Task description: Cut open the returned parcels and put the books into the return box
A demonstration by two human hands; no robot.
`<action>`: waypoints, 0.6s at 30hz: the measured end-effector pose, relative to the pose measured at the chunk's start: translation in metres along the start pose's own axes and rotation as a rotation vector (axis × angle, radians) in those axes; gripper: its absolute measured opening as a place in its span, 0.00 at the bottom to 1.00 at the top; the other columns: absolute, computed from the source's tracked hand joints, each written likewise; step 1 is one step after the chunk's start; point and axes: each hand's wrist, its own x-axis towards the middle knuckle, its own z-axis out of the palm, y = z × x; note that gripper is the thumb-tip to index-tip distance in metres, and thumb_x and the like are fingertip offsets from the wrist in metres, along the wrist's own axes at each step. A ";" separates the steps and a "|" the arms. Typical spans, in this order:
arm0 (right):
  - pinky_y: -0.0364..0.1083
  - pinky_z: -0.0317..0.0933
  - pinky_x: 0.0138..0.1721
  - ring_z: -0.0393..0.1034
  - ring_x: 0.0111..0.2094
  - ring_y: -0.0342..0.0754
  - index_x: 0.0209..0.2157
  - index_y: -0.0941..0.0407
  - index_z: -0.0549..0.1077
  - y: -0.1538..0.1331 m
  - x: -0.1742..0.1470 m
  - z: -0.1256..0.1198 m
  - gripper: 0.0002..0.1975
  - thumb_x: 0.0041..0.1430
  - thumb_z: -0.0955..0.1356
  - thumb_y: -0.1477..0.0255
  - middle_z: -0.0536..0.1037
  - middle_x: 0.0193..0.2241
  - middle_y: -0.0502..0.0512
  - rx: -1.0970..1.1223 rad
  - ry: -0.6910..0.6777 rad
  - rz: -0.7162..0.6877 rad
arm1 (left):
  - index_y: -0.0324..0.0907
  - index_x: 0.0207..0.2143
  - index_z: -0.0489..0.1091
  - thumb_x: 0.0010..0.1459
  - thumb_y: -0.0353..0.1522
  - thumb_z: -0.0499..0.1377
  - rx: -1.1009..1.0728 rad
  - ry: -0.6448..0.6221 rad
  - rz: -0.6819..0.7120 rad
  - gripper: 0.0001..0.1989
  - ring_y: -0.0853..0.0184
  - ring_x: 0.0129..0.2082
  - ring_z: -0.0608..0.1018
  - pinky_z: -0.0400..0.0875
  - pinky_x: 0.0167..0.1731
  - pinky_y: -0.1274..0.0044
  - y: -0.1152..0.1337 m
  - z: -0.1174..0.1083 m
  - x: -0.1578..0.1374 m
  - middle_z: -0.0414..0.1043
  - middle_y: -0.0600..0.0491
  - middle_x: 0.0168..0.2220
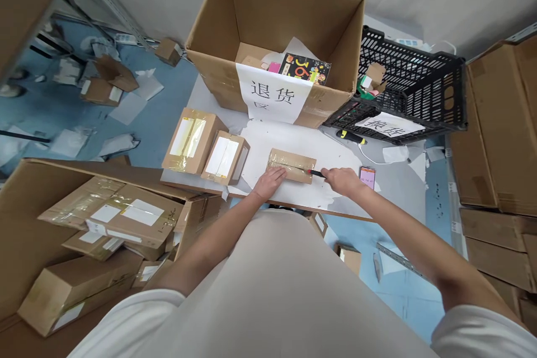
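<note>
A small brown cardboard box (296, 159) with clear tape along its top lies on the table in front of me. My left hand (271, 182) rests on its near left corner, fingers stretched out over the top. In my right hand (340, 180) is a box cutter (318, 173) with a black and red handle. Its front end meets the right end of the box at the taped seam; the blade itself is too small to make out. Two taped boxes with white labels, a larger one (184, 148) and a smaller one (230, 148), stand to the left.
A large open carton (213, 81) with a paper sign stands behind, beside a black plastic crate (440, 123). Near my right hand are a phone (367, 177) and a yellow-black tool (351, 137). A carton of parcels (195, 229) is at left; stacked boxes (482, 151) are at right.
</note>
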 end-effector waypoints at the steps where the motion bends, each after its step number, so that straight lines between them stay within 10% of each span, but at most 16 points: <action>1: 0.50 0.60 0.35 0.74 0.37 0.56 0.46 0.55 0.67 0.012 -0.010 0.008 0.12 0.61 0.60 0.72 0.78 0.36 0.64 0.006 -0.003 0.038 | 0.42 0.49 0.68 0.64 0.28 0.43 0.007 0.003 0.001 0.18 0.64 0.57 0.67 0.60 0.58 0.61 0.000 0.000 0.000 0.70 0.46 0.51; 6: 0.49 0.60 0.33 0.74 0.34 0.55 0.43 0.54 0.68 0.053 -0.055 0.050 0.10 0.60 0.62 0.69 0.78 0.33 0.62 0.148 0.040 0.200 | 0.42 0.47 0.69 0.62 0.27 0.44 0.069 0.021 -0.022 0.17 0.60 0.54 0.68 0.62 0.55 0.62 0.008 -0.005 0.005 0.71 0.44 0.49; 11: 0.43 0.61 0.20 0.69 0.19 0.45 0.50 0.53 0.63 0.026 -0.059 0.090 0.20 0.61 0.58 0.58 0.75 0.27 0.52 1.023 0.204 0.343 | 0.43 0.46 0.69 0.57 0.31 0.55 0.163 -0.069 -0.011 0.14 0.54 0.52 0.69 0.60 0.53 0.59 0.014 -0.022 0.020 0.70 0.43 0.46; 18: 0.41 0.59 0.12 0.64 0.13 0.40 0.55 0.52 0.60 -0.031 -0.029 0.123 0.32 0.53 0.64 0.51 0.73 0.26 0.47 1.703 0.311 0.304 | 0.40 0.60 0.54 0.34 0.45 0.70 0.242 -0.098 -0.069 0.52 0.41 0.62 0.51 0.38 0.59 0.52 0.008 -0.033 0.050 0.52 0.37 0.61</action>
